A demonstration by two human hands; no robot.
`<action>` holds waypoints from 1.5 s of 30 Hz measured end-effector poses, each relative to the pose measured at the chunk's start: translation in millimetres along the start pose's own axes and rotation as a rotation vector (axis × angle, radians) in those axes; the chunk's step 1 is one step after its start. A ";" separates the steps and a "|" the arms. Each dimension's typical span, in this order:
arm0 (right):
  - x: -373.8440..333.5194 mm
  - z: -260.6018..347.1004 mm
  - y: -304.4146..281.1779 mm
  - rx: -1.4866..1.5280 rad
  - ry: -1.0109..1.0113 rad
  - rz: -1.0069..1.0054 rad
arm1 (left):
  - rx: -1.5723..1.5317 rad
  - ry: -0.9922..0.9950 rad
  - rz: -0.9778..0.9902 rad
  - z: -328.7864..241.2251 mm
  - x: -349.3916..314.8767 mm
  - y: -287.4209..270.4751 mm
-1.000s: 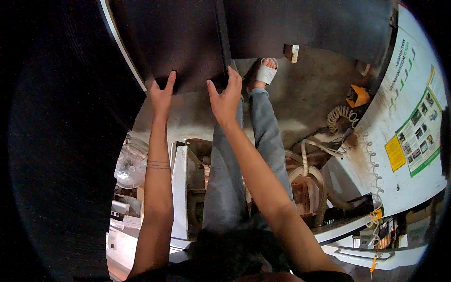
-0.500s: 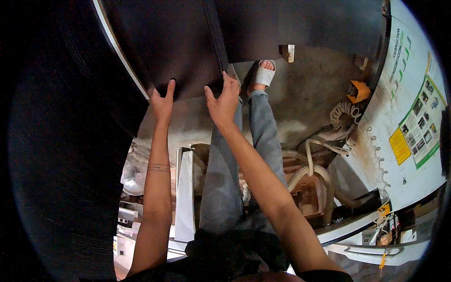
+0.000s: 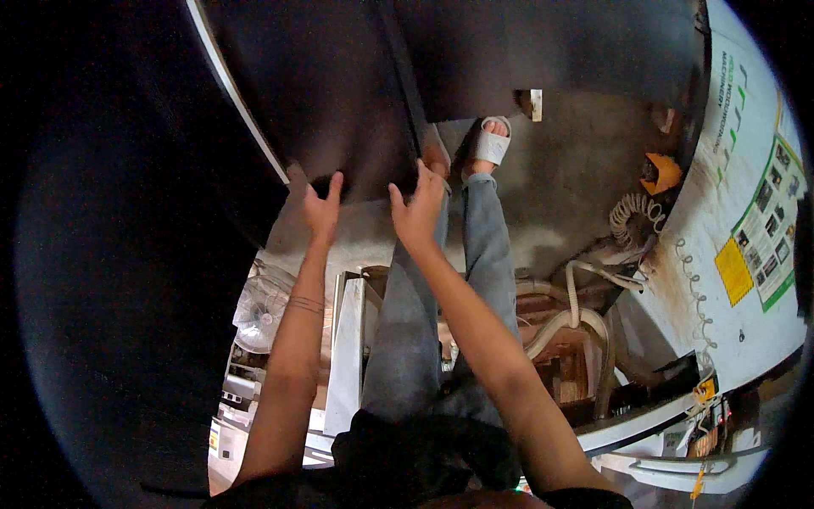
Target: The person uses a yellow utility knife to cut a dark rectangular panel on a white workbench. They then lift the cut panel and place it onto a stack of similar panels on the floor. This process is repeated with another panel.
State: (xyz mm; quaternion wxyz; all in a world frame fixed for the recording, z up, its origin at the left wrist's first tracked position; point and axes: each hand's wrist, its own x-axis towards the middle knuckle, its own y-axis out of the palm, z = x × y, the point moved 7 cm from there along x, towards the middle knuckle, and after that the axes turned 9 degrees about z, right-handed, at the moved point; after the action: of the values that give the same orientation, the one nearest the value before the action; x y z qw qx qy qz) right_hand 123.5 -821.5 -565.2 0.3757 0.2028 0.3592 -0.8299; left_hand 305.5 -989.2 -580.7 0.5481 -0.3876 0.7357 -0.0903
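A large dark panel (image 3: pixel 339 110) stretches away in front of me, its near edge close to both hands. At its near left corner is my left hand (image 3: pixel 322 210), thumb and fingers apart, holding nothing that I can see. My right hand (image 3: pixel 417 212) is beside the panel's near right corner, thumb and index finger spread and pointing away from me. Whether fingertips touch the edge is hard to tell in the blur. Beyond a dark seam on the right lies a second dark panel (image 3: pixel 560 51).
A tall dark surface with a pale edge strip (image 3: pixel 242 93) stands left. On the right are a white machine cabinet (image 3: pixel 721 229), a coiled hose (image 3: pixel 632 216) and an orange-yellow foot pedal (image 3: pixel 661 174). A fan (image 3: pixel 259 314), a white upright board (image 3: pixel 346 356) and bent hoses (image 3: pixel 585 318) are nearer me.
The whole view has shifted, so the scene sits slightly lower and further right. Both hands have drawn back a little toward me from the panel's near edge, fingers still spread.
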 end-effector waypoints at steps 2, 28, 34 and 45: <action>-13.1 -11.8 -9.4 -0.036 -0.032 -0.011 | -0.026 -0.049 0.022 11.0 -15.9 15.6; -47.3 -193.5 -92.3 1.089 0.714 -0.005 | 0.121 -0.109 0.739 -23.4 -118.0 188.9; -72.5 -189.8 -184.5 1.077 0.619 -0.184 | -0.490 -0.201 0.508 -112.9 -49.5 89.8; -267.2 -42.5 -317.4 0.641 0.470 -0.725 | -0.610 -0.103 0.436 -305.7 32.4 25.0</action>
State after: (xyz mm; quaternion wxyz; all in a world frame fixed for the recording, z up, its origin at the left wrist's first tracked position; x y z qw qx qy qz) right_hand 51.8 -516.1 -290.3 -0.1063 0.3506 0.2094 -0.9066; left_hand 22.7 -1083.1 -501.5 0.4501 -0.3713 0.7654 0.2714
